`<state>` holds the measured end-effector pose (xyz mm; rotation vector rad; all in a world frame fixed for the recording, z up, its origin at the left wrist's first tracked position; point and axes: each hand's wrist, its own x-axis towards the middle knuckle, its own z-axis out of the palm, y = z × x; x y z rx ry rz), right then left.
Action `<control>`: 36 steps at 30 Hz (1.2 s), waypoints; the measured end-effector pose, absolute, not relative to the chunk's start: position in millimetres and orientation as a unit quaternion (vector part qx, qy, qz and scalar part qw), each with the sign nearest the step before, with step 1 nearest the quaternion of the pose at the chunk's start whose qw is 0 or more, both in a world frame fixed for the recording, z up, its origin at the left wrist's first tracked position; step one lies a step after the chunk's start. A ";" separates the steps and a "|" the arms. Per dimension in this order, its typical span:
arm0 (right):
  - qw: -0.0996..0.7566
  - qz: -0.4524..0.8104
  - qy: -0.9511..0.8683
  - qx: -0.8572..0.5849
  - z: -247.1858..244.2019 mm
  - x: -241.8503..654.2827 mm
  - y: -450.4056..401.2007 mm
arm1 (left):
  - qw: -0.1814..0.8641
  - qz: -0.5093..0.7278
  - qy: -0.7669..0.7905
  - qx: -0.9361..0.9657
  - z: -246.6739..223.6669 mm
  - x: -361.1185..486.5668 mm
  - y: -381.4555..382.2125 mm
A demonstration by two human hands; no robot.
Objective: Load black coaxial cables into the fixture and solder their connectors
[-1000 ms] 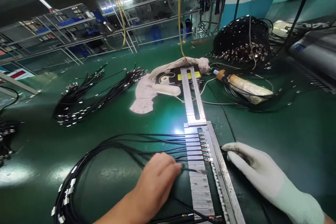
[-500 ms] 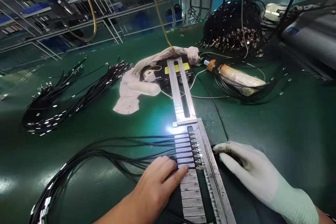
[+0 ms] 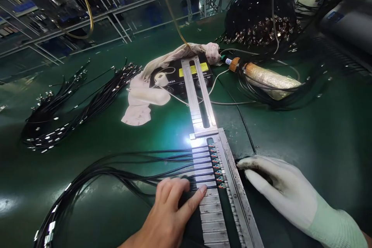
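Observation:
A slotted metal fixture (image 3: pixel 213 217) lies lengthwise on the green table. Several black cables (image 3: pixel 116 170) run across its slots, with small connectors (image 3: pixel 219 172) in a row along its rail. My bare left hand (image 3: pixel 171 207) is at the lower cables, thumb and fingers apart, the thumb tip resting on the lowest cable at the fixture. Its fingertips touch the cables left of the fixture. My right hand (image 3: pixel 281 190), in a white glove, lies just right of the rail, thumb and index finger a little apart at the tips, with nothing visible between them.
Behind the fixture sit a black box (image 3: pixel 174 85) and a pale cloth (image 3: pixel 138 112). Cable bundles lie at the left (image 3: pixel 95 108) and back right (image 3: pixel 258 11). A wrapped roll (image 3: pixel 270 79) is right of the box. Yellow hoses (image 3: pixel 171 9) hang overhead.
My left hand's thumb and fingers have spread wider, and the fingers have shifted left off the fixture's edge. My right hand stays beside the rail. The view has shifted slightly.

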<state>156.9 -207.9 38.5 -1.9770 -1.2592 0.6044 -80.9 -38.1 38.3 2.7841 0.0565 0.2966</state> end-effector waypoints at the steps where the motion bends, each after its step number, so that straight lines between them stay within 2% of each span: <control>1: 0.351 0.234 -0.487 -0.765 38.1 157.1 -207.9 | 0.142 0.100 0.022 0.985 36.8 -84.4 -38.0; 4: 0.343 0.230 -0.486 -0.770 35.2 157.8 -209.1 | 0.143 0.056 0.021 0.988 39.3 -88.7 -37.3; 10: 0.350 0.232 -0.488 -0.765 28.5 157.4 -213.6 | 0.282 -0.014 0.005 0.959 79.4 -89.8 -50.2; 13: 0.351 0.239 -0.485 -0.765 29.8 156.2 -213.8 | 0.319 -0.045 -0.002 0.947 89.2 -96.0 -59.9; 18: 0.343 0.238 -0.484 -0.769 31.5 155.1 -212.5 | 0.384 0.049 0.077 0.919 71.5 -103.8 -50.5; 21: 0.347 0.237 -0.483 -0.768 31.8 154.8 -211.7 | 0.338 0.056 0.092 0.935 65.7 -103.2 -38.0; 25: 0.345 0.241 -0.485 -0.767 31.6 155.0 -211.4 | 0.239 0.019 0.030 0.970 73.3 -97.2 -31.0; 30: 0.338 0.228 -0.496 -0.767 27.0 156.6 -212.5 | 0.126 0.036 -0.035 0.991 80.1 -89.2 -30.4; 32: 0.340 0.226 -0.499 -0.764 25.9 157.2 -212.9 | 0.113 0.042 -0.062 0.991 78.4 -88.4 -29.2; 36: 0.340 0.227 -0.497 -0.766 27.4 158.0 -212.9 | 0.152 0.053 -0.058 0.985 68.8 -89.6 -25.4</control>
